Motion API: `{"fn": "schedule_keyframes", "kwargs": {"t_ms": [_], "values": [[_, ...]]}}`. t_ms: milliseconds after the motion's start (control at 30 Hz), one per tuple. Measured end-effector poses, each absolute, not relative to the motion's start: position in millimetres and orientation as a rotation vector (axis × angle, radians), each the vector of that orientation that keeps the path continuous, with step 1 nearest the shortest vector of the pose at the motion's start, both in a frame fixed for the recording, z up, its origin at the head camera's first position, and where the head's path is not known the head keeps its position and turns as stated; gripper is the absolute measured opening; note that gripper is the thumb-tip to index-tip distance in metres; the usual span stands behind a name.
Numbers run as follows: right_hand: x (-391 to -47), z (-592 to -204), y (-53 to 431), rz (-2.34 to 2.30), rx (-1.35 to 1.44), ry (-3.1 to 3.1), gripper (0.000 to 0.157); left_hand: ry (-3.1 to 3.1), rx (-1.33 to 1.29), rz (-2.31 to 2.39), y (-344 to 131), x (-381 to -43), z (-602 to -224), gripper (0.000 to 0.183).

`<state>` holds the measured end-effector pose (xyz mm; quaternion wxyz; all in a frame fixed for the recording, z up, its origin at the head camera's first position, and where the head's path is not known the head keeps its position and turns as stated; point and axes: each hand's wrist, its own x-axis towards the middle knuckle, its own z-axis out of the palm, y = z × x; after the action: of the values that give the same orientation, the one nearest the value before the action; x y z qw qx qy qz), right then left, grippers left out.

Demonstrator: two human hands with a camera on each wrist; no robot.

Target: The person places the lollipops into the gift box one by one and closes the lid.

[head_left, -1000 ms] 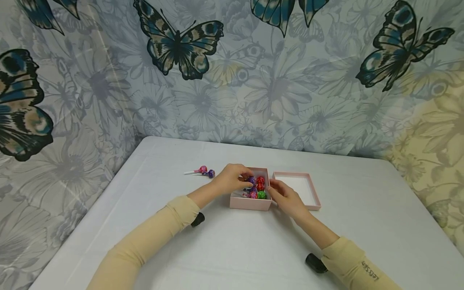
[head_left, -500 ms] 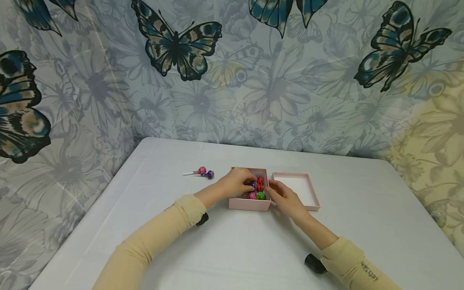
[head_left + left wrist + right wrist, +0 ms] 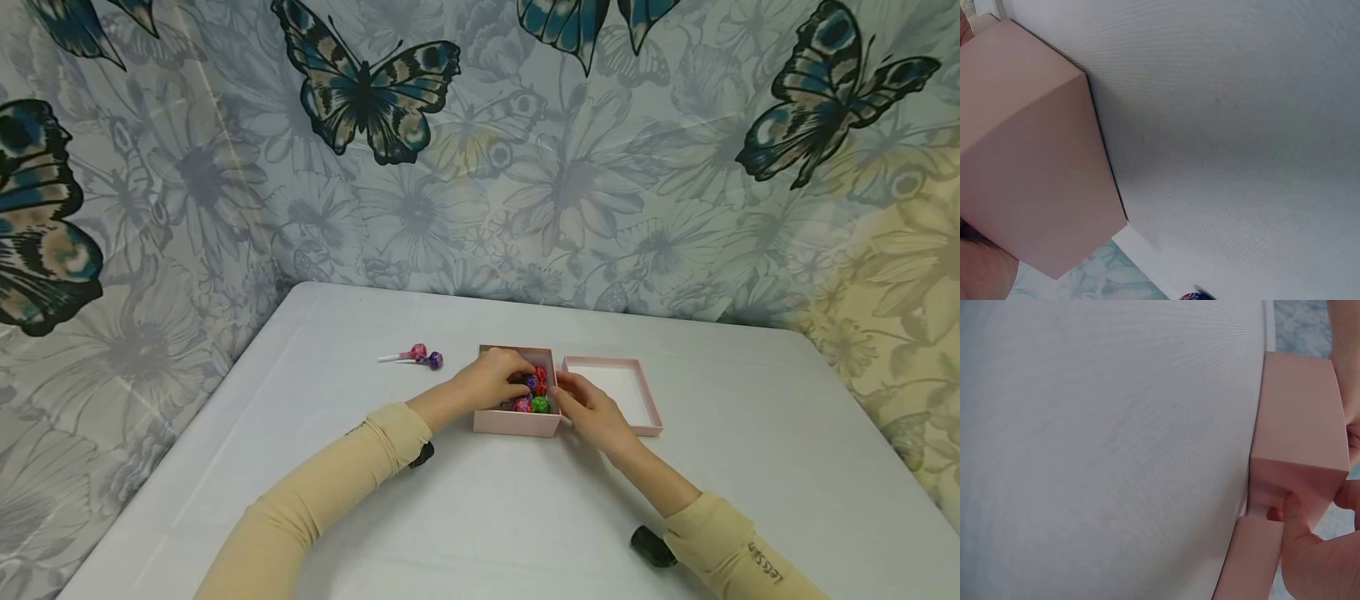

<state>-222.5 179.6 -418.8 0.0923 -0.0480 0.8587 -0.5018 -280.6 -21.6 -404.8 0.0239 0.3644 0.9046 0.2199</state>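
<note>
An uncovered pink box [image 3: 516,424] on the table holds several wrapped lollipops, red ones, a green lollipop [image 3: 540,405] and a pink one [image 3: 522,404] among them. My left hand [image 3: 491,379] reaches over its left side and pinches a purple lollipop [image 3: 531,383] inside, the stick hidden by the hand. My right hand [image 3: 592,411] grips the box's right wall. In the right wrist view one finger [image 3: 1296,515] presses the outside of that wall, and another digit lies at the rim. From the left wrist, mostly the box's outer walls [image 3: 1041,169] show.
A pink-rimmed lid [image 3: 651,392] lies inside up, just right of the box. To the left, a pink lollipop [image 3: 417,351] and a purple-wrapped lollipop [image 3: 434,360] lie together on the white table [image 3: 480,517]. Butterfly-patterned cloth [image 3: 480,208] hangs behind.
My left hand has moved slightly right and down into the box, bringing the purple lollipop towards the red ones. My right hand has stayed at the box's right side.
</note>
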Motion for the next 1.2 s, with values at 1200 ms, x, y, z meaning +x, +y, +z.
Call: {"fn": "schedule_keyframes", "kwargs": {"t_ms": [1200], "values": [[-225, -420, 179, -1.502, -0.110, 2.522, 0.052, 2.510, 0.662, 1.705, -48, -269, -405, 0.027]]}}
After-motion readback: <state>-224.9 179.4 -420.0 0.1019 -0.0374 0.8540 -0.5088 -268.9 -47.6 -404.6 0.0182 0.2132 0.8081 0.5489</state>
